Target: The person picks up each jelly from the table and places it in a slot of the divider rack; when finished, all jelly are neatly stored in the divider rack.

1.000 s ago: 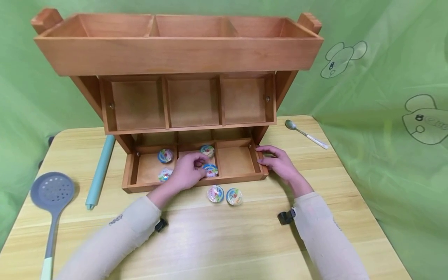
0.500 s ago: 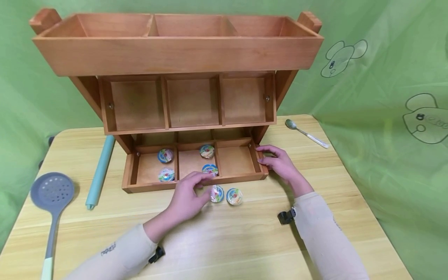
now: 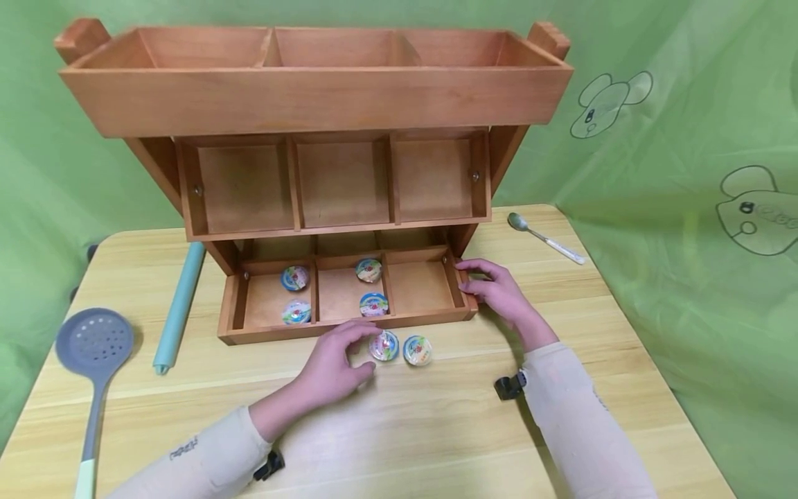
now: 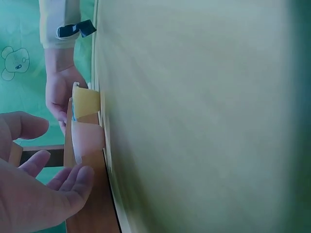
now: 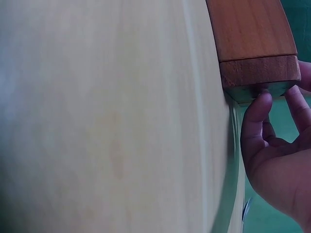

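My left hand (image 3: 330, 364) is just left of a jelly cup (image 3: 383, 345) on the table, its thumb and fingers spread apart near the cup. In the left wrist view this cup is pinkish (image 4: 88, 138), and a yellow cup (image 4: 87, 103) is beside it. My right hand (image 3: 499, 294) grips the right end of the wooden rack's (image 3: 349, 327) bottom tray, fingertips at the top edge and thumb (image 5: 257, 109) against the end face. Two cups lie in the tray's left compartment, two in the middle one; its right compartment (image 3: 420, 284) holds nothing.
The rack's middle tier (image 3: 343, 181) and overhanging top tier (image 3: 318, 100) rise behind the hands. A slotted skimmer (image 3: 95, 346) and a teal rod (image 3: 179, 308) lie on the left. At the back right lies a spoon (image 3: 545, 239).
The left hand has drawn back out of the tray's middle compartment toward the cups on the table, leaving that compartment's front cup in place. The right hand stays put.
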`<state>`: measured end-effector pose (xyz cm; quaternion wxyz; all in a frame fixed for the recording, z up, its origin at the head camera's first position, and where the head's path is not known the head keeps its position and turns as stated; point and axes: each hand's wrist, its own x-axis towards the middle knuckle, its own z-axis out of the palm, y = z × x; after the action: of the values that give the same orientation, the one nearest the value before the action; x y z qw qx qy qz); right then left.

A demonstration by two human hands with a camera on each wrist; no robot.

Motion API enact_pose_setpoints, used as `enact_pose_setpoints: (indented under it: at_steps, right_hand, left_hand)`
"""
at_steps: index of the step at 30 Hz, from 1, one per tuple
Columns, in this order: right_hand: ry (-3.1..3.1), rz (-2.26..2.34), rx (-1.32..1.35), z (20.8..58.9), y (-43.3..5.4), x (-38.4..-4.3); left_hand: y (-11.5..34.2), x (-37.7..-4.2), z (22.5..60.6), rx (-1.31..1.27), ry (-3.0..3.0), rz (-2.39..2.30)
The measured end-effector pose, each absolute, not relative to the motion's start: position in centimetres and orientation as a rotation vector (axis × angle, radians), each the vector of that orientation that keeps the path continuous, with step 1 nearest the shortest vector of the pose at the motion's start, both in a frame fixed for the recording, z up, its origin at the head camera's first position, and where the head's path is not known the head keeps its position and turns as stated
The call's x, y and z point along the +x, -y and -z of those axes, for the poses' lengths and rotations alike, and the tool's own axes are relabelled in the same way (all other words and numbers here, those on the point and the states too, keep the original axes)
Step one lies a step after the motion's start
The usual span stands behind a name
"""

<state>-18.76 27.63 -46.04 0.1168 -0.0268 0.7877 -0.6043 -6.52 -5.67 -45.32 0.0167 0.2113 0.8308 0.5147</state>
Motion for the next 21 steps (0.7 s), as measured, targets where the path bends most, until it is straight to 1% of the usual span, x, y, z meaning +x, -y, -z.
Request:
enact_pose_setpoints:
  at_steps: [8,15,21]
  right_hand:
    - [-2.300,1.776,-0.068,46.0,-27.6,-18.7]
    - [-2.299,1.780,-0.077,45.9,-27.6,-18.7]
    - [-2.300,1.783,-0.082,46.1,-27.6,-18.7]
  left_hand:
    - [5.6,-6.1,45.7,0.618,-2.403,-1.687]
    - [5.0,-6.9,46.5,0.638,-2.463,-1.582]
    - [4.3,-7.3,47.1,0.670,-2.423,-1.604]
